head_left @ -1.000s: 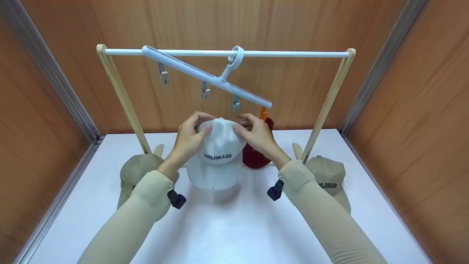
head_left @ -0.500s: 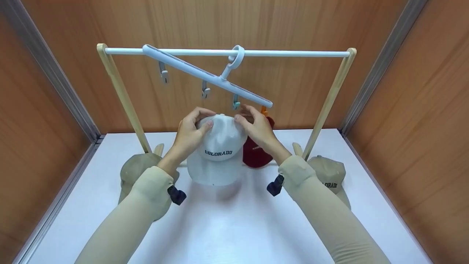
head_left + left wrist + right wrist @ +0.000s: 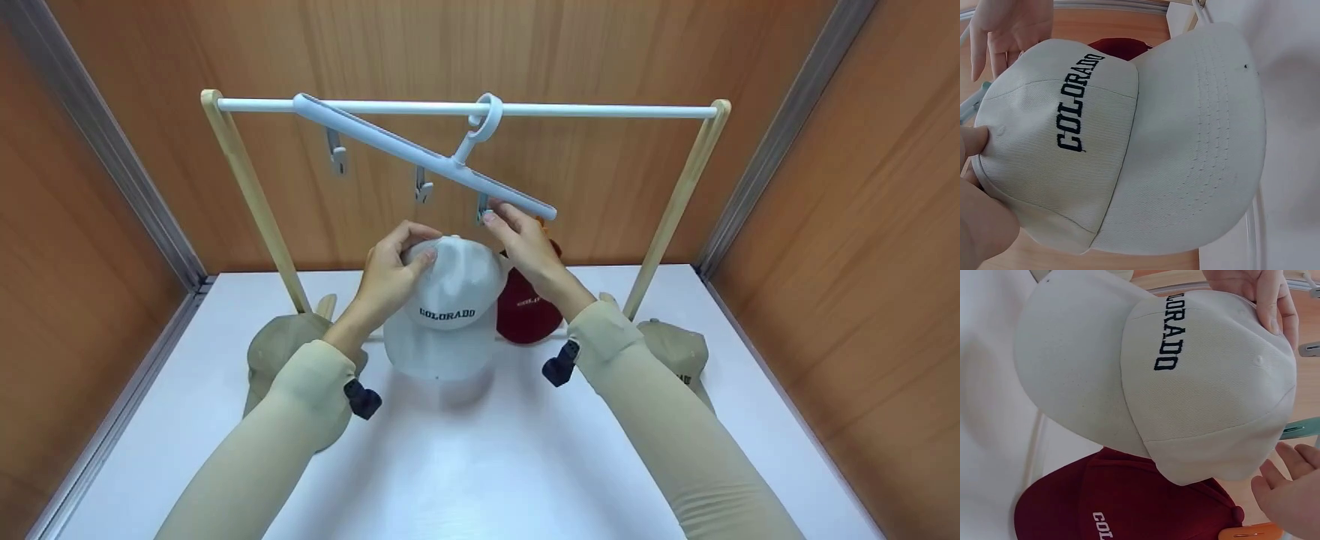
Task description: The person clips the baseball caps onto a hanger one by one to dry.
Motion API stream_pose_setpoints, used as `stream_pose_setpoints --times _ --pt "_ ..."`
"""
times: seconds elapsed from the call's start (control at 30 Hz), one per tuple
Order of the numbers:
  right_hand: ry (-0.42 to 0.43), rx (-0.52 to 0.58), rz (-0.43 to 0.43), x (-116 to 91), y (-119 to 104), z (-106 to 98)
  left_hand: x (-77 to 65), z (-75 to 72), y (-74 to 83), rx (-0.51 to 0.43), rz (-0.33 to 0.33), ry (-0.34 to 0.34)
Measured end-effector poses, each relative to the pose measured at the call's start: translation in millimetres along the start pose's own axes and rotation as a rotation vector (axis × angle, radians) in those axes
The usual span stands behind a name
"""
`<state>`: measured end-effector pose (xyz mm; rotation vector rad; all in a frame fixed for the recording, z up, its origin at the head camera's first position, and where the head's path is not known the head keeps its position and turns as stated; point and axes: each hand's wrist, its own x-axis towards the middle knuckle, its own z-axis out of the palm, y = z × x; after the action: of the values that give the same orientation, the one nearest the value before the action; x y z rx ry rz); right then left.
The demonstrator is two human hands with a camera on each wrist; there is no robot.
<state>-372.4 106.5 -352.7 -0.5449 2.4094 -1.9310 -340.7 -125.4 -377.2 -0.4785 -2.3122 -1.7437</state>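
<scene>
A white baseball cap (image 3: 454, 292) with dark COLORADO lettering hangs brim-down below a tilted light-blue hanger (image 3: 420, 156). My left hand (image 3: 390, 266) grips the cap's crown at its left side, thumb in front and fingers behind. The right hand (image 3: 529, 244) is off the cap, raised to a small green clip (image 3: 1300, 429) under the hanger. In the right wrist view its loosely bent fingers (image 3: 1292, 464) lie right beside this clip, pinching nothing. Behind, a dark red cap (image 3: 527, 311) hangs from an orange clip (image 3: 1249, 533) at the hanger's low end.
The hanger hooks over a white rail (image 3: 600, 110) between wooden posts (image 3: 251, 199). Two grey clips (image 3: 338, 157) hang further left. Tan caps lie at the left (image 3: 281, 349) and right (image 3: 675, 349) of the white table (image 3: 450, 480). Wood-grain walls (image 3: 97, 300) enclose the space.
My right hand has let go of the white cap and moved up to the green clip. The left hand has lifted the cap slightly and still holds it.
</scene>
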Motion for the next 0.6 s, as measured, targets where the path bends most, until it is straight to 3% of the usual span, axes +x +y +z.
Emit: stream_pose_setpoints --times 0.6 --pt "0.049 0.142 0.043 0.9 -4.0 10.7 1.7 0.0 -11.7 0.007 0.008 -0.004"
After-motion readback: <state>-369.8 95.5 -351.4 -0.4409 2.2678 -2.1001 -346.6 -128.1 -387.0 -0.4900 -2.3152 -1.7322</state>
